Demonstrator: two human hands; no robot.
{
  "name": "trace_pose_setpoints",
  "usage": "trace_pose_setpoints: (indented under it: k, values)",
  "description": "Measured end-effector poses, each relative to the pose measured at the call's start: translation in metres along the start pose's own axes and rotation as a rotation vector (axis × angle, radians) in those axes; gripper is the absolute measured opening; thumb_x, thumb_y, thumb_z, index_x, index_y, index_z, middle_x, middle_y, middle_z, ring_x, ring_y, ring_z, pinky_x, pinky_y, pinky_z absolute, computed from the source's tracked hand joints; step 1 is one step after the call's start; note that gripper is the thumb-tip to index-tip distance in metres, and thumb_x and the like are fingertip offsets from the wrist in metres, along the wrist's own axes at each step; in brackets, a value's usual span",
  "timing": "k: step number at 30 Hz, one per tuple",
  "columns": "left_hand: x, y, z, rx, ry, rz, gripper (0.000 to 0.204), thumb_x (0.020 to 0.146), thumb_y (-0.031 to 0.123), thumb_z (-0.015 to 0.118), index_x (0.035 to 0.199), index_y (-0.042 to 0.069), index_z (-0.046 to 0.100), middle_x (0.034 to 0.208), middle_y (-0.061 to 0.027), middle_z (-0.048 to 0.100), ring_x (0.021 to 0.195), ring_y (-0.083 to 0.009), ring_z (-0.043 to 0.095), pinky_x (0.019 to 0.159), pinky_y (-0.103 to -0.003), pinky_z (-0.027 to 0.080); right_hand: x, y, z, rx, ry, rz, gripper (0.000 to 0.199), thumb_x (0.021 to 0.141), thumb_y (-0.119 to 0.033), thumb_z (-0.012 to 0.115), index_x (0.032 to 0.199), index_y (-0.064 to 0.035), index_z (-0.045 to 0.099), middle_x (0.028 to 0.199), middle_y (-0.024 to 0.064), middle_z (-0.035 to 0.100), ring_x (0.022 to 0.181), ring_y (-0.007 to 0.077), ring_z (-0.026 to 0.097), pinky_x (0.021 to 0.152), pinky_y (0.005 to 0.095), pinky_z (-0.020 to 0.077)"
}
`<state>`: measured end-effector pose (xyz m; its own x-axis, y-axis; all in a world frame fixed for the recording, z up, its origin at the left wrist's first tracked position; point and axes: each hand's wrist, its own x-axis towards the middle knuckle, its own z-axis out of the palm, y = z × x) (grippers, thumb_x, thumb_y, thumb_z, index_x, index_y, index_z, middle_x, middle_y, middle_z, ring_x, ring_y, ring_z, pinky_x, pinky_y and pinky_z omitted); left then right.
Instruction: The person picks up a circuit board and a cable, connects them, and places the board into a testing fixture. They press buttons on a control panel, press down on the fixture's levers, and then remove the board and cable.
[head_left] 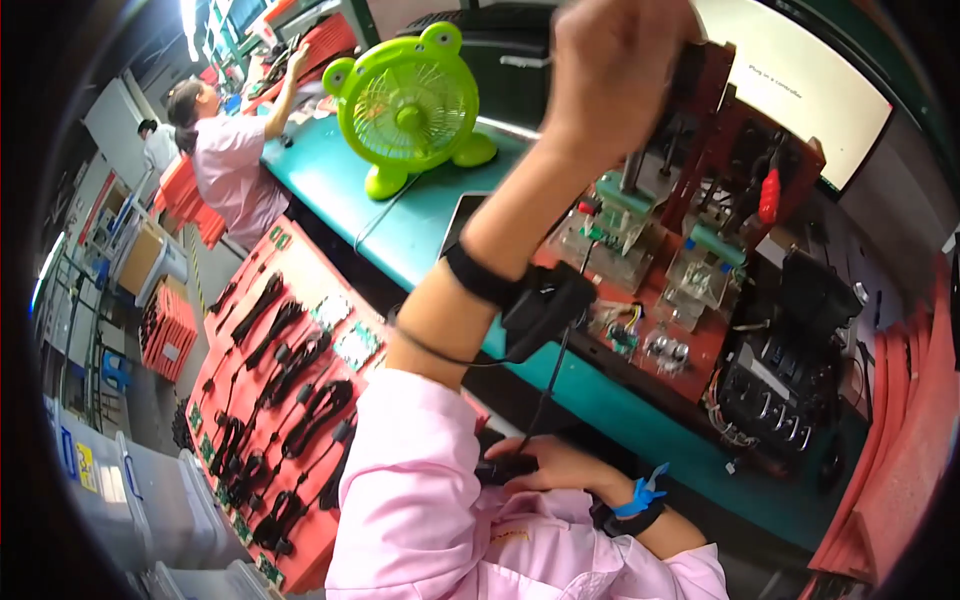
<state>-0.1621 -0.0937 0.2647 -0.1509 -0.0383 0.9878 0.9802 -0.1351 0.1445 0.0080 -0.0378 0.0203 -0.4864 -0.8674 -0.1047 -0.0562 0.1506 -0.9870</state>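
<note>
Teal bench (420, 235) fills my view, carrying a red test fixture (690, 250) and a green frog-shaped fan (408, 105). My left hand (610, 70) is closed around the fixture's black lever (685, 75) up top; my right hand (560, 465) grips a small black device (505, 468) near my lap.

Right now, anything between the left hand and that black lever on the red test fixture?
Nothing visible. The left hand is already closed on the black lever atop the red test fixture. The right hand sits low, on a small black part near the lap.
</note>
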Motion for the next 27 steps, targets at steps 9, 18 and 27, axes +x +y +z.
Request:
trace_pose_setpoints:
  k: [9, 18, 27]
  values:
    - [-0.011, 0.069, -0.025, 0.418, -0.243, -0.246, 0.022, 0.085, 0.023, 0.049, 0.078, 0.002, 0.051, 0.067, -0.0088, 0.05, 0.063, -0.0208, 0.052, 0.055, -0.03, 0.04, -0.03, -0.008, 0.013, 0.708, -0.141, -0.08, 0.046, 0.065, -0.012, 0.065, 0.108, -0.0019, 0.05, 0.087, 0.0072, 0.055, 0.067, 0.0148, 0.057, 0.066, 0.0268, 0.0465]
    - [-0.129, 0.215, -0.147, 0.427, -0.947, -1.287, 0.036, 0.087, 0.025, 0.046, 0.114, 0.002, 0.047, 0.095, -0.014, 0.058, 0.084, -0.0204, 0.058, 0.074, -0.029, 0.045, 0.001, -0.009, 0.047, 0.967, 0.051, -0.249, 0.049, 0.066, -0.008, 0.053, 0.113, 0.0007, 0.04, 0.07, 0.0082, 0.053, 0.051, 0.0139, 0.053, 0.051, 0.0265, 0.0477]
    - [-0.196, 0.194, -0.138, 0.056, 0.076, -1.241, 0.051, 0.082, 0.017, 0.056, 0.123, -0.004, 0.035, 0.11, -0.0158, 0.053, 0.093, -0.0169, 0.056, 0.082, -0.028, 0.044, 0.026, -0.013, 0.058, 1.006, 0.289, -0.139, 0.051, 0.075, -0.015, 0.055, 0.119, 0.0025, 0.036, 0.069, 0.0066, 0.051, 0.05, 0.0121, 0.051, 0.047, 0.024, 0.0484]
